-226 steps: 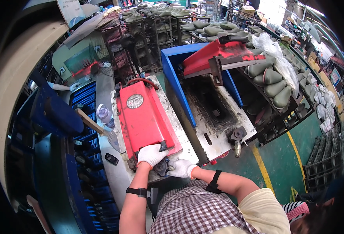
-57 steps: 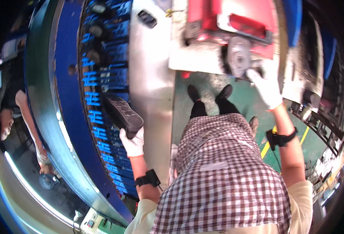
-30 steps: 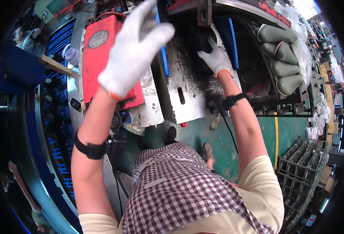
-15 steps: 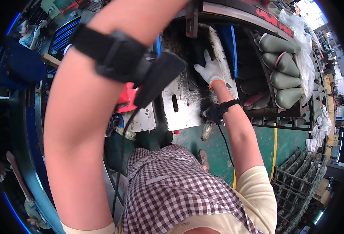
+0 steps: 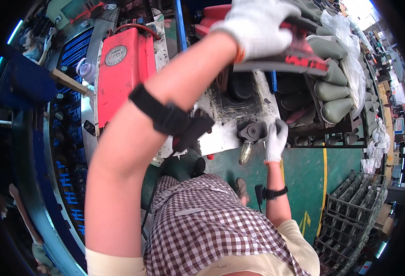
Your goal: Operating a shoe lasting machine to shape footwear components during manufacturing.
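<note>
My left hand (image 5: pixel 260 30), in a white glove with an orange cuff, is over the far part of a machine. Its thumb and fingers grip the edge of a dark panel (image 5: pixel 269 65) with red markings along its front. Beneath that panel a black block-shaped piece (image 5: pixel 243 87) sits on the worn white machine bed (image 5: pixel 220 133). My right hand (image 5: pixel 277 143), gloved the same way, is at the bed's near right corner beside a dark round knob (image 5: pixel 253 131). Its fingers point away from me, slightly apart, with darkened tips and nothing visible in them.
A red machine housing (image 5: pixel 119 69) with a round badge stands at the left. Grey-green shoe lasts (image 5: pixel 332 89) are stacked on a rack at the right, beside clear plastic sheeting (image 5: pixel 356 60). A metal wire rack (image 5: pixel 349 207) stands on the green floor. Another person (image 5: pixel 34 48) is far left.
My left hand has come into view on the dark panel, which has moved nearer to me over the bed. My right hand has drawn back from the black piece to the near corner.
</note>
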A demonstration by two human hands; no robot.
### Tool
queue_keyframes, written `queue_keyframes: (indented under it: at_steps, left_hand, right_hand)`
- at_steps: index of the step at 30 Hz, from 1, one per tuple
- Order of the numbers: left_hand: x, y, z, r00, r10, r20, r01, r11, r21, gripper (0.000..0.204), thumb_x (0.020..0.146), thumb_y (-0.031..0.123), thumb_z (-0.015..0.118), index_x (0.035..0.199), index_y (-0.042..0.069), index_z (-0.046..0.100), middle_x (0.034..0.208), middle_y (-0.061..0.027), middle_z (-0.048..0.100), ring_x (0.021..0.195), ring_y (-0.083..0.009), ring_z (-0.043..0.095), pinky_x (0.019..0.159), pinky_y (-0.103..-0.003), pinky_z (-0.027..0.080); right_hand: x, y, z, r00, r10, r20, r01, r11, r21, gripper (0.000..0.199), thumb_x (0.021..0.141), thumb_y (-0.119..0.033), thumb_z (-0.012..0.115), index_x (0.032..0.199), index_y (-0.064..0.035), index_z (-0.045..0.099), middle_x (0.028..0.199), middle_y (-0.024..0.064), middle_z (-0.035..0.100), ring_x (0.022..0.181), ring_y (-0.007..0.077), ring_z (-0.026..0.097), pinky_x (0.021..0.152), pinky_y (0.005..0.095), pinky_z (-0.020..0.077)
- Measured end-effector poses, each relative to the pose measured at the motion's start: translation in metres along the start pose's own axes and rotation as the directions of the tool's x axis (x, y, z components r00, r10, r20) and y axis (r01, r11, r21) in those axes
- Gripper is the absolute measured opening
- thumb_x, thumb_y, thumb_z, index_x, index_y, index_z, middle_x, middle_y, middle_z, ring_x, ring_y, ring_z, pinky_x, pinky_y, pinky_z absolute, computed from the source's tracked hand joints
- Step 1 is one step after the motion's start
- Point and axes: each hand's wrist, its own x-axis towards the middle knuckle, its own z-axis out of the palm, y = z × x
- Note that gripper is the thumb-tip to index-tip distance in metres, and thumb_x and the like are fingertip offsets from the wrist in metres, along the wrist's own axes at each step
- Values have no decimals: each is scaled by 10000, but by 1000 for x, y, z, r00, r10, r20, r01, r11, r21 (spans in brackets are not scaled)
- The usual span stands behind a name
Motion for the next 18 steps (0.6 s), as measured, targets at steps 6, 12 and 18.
queue_keyframes:
  at_steps: [6,12,18]
  left_hand:
    - [-115,2,98,987,120,-109,-111,990,86,566,729,154,690,1282,178,574,1096,-72,594,1153,-285,563,1051,-559,352]
    - [-200,-23,172,970,227,-89,-208,961,180,451,776,160,591,1225,178,623,1168,-62,552,1171,-256,535,1040,-521,412]
    - [-236,-45,202,977,215,1,-210,953,219,548,784,151,579,1323,252,584,1279,-24,531,1301,-227,466,1096,-540,366]
  right_hand:
    - [-104,10,-20,612,574,544,-780,551,297,268,1026,-293,593,1229,-118,591,1078,78,658,784,182,672,612,322,573]
    - [-111,-27,-21,282,394,875,-904,-195,380,437,1036,-500,494,1338,-189,552,987,85,650,720,174,611,590,338,486]
    - [-93,-3,-38,217,518,827,-912,-195,361,465,974,-603,552,984,-139,583,698,7,557,509,144,463,469,290,378]
